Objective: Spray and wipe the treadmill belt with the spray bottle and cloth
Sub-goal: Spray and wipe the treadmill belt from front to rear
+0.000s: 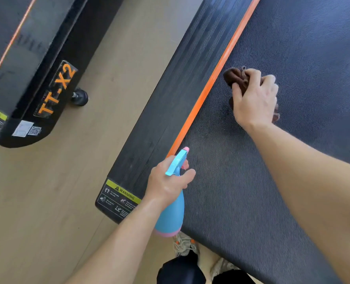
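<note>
While gripped, cloth on belt

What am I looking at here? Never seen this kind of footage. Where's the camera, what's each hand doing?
There is one picture, taken by a wide-angle camera worn on a person's head, looking down at their own bare arms. No robot is involved.

The big dark textured surface is a treadmill belt, edged by an orange stripe and a ribbed black side rail carrying a yellow warning sticker. The right hand presses a bunched brown cloth onto the belt near the stripe. The left hand grips the neck of a blue and pink spray bottle, nozzle aimed up the belt.

To the left, a second treadmill marked TT-X2 stands on the pale floor. The person's shoes show at the bottom.
</note>
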